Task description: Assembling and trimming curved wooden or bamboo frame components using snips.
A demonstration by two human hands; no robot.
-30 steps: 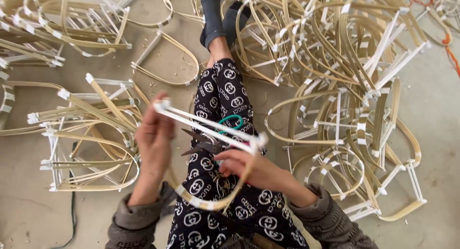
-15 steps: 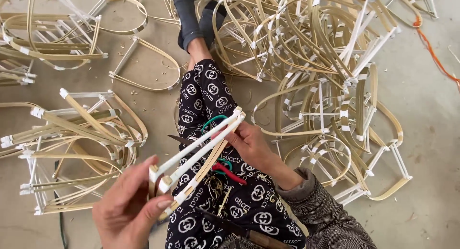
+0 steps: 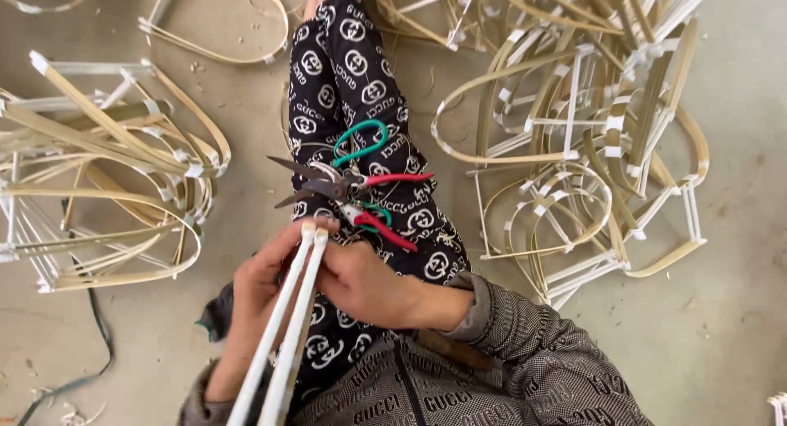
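Note:
I sit on the floor with a leg in black patterned trousers point(image 3: 344, 73) stretched out. Both hands grip a bundle of white-wrapped bamboo strips point(image 3: 283, 336) that runs from the lower edge up to my fingers. My left hand point(image 3: 254, 303) holds it from the left, my right hand point(image 3: 365, 282) from the right, near its top end. Just above the hands, on my thigh, lie red-handled shears point(image 3: 361, 200) and green-handled scissors point(image 3: 358, 143).
Bent bamboo frames with white tape lie in a pile at the left point(image 3: 106, 172) and a larger heap at the right point(image 3: 590, 123). A single loop point(image 3: 221, 32) lies at the top. A dark cord point(image 3: 90, 352) runs along the concrete floor at the lower left.
The bundle has swung from lying across my lap to pointing up from the lower edge. My left hand has come in beside the right. The view has moved closer to my lap.

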